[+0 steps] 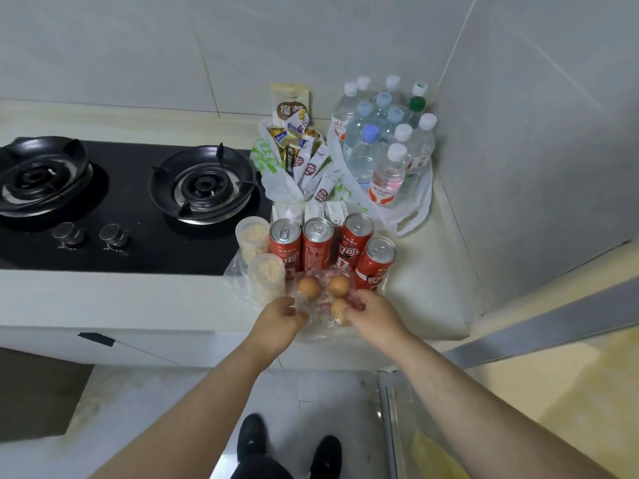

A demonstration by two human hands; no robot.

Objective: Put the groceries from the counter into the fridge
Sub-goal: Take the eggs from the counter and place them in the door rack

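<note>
Brown eggs [338,285] lie in clear plastic bag [321,326] on counter [425,271]; left hand [280,318] pinches bag, right hand [375,314] grasps one egg [338,308].

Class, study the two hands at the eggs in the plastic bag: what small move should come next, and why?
Probably the right hand should close on the nearest brown egg and lift it, while the left hand steadies the clear crinkled plastic bag. Its fingers already touch that egg, and two more brown eggs lie loose beside it.
</note>
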